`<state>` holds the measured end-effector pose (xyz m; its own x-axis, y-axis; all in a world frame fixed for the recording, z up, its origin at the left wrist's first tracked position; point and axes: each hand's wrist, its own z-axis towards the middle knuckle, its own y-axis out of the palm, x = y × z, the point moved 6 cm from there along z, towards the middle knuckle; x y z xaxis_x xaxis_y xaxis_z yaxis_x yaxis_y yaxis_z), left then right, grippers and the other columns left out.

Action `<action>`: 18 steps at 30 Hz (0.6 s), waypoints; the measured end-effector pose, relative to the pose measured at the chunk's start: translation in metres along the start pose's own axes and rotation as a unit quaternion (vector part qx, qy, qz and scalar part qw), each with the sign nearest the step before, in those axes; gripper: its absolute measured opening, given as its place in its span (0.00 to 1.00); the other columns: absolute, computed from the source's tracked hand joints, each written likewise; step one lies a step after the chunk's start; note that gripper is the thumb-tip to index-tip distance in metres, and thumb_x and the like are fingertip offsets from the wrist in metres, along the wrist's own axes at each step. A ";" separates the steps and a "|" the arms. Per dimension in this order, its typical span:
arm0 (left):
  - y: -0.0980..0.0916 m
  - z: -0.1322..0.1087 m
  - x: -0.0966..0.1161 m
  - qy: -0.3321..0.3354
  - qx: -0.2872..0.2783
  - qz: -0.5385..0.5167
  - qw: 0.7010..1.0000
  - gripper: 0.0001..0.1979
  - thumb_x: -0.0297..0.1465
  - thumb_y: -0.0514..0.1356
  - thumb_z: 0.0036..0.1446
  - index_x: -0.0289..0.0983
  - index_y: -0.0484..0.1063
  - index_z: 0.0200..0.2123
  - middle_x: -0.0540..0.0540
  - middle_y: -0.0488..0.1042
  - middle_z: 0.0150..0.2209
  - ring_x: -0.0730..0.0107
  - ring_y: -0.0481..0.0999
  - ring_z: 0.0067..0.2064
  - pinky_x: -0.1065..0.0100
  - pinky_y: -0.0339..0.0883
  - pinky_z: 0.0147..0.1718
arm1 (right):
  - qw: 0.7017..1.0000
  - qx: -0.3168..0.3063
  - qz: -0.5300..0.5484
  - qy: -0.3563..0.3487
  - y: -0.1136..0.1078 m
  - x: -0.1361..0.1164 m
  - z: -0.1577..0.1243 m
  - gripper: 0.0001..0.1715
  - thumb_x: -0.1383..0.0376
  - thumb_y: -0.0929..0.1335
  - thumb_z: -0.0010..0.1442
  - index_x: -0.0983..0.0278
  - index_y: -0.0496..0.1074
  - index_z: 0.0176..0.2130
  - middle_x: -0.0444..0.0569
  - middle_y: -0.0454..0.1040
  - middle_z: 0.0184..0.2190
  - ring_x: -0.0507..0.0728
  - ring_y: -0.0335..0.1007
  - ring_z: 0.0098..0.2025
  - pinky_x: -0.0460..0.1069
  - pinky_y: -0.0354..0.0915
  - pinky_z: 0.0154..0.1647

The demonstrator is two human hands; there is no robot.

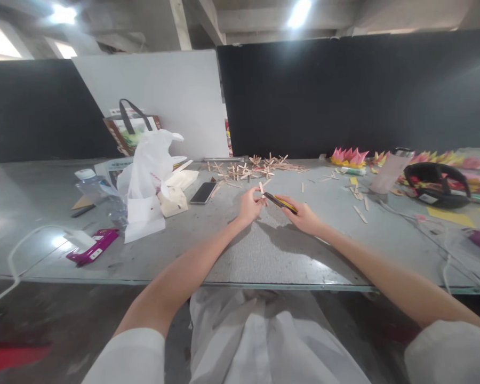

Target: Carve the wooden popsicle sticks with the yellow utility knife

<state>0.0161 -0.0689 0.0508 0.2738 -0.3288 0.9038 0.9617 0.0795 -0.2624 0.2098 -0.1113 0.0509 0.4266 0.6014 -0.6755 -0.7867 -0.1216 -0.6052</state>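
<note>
Knife (280, 202) at a wooden stick (261, 187), above the grey surface (260, 256)

The left hand (251, 206) pinches the stick near-upright in a fingertip grip; the right hand's (305, 217) grip is wrapped around the knife. Beyond them lies a stick pile (246, 170), near a phone (204, 193).

A white plastic bag (146, 162) stands beside a clear plastic bottle (99, 193); 1 dark-screened rectangular phone (203, 193) lies on the grey bench (244, 256).
</note>
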 end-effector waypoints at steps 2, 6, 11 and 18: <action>0.000 0.001 -0.002 -0.012 -0.005 0.000 1.000 0.11 0.26 0.66 0.56 0.39 0.74 0.44 0.52 0.79 0.23 0.72 0.68 0.21 0.72 0.59 0.26 | 1.000 -0.004 0.019 0.017 0.000 0.000 -0.001 0.32 0.57 0.62 0.73 0.64 0.69 0.70 0.51 0.81 0.39 0.55 0.70 0.30 0.49 0.67 0.36; 0.000 0.001 -0.006 -0.038 -0.016 -0.019 0.999 0.13 0.28 0.68 0.53 0.39 0.73 0.43 0.53 0.79 0.23 0.75 0.62 0.18 0.72 0.53 0.23 | 0.995 -0.021 0.077 0.055 0.001 0.003 -0.003 0.34 0.54 0.63 0.73 0.63 0.68 0.71 0.40 0.67 0.23 0.52 0.60 0.23 0.47 0.59 0.27; 0.000 0.001 -0.008 -0.047 -0.020 -0.044 0.998 0.13 0.28 0.68 0.53 0.40 0.72 0.43 0.52 0.78 0.23 0.75 0.61 0.19 0.72 0.51 0.22 | 0.982 -0.033 0.169 0.081 0.005 0.012 -0.002 0.36 0.51 0.65 0.72 0.63 0.67 0.72 0.35 0.57 0.19 0.51 0.53 0.20 0.46 0.54 0.23; 0.002 0.003 -0.013 -0.081 -0.016 -0.084 0.993 0.14 0.25 0.66 0.50 0.39 0.72 0.42 0.53 0.77 0.22 0.73 0.68 0.22 0.72 0.55 0.25 | 0.944 -0.038 0.296 0.138 0.008 0.015 0.001 0.42 0.49 0.69 0.67 0.67 0.66 0.72 0.32 0.55 0.17 0.49 0.46 0.19 0.45 0.48 0.20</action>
<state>0.0143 -0.0615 0.0395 0.1102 -0.1787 0.9777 0.9938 0.0051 -0.1111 0.2091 -0.1019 0.0360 0.0298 0.1829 -0.9827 -0.8941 -0.4347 -0.1080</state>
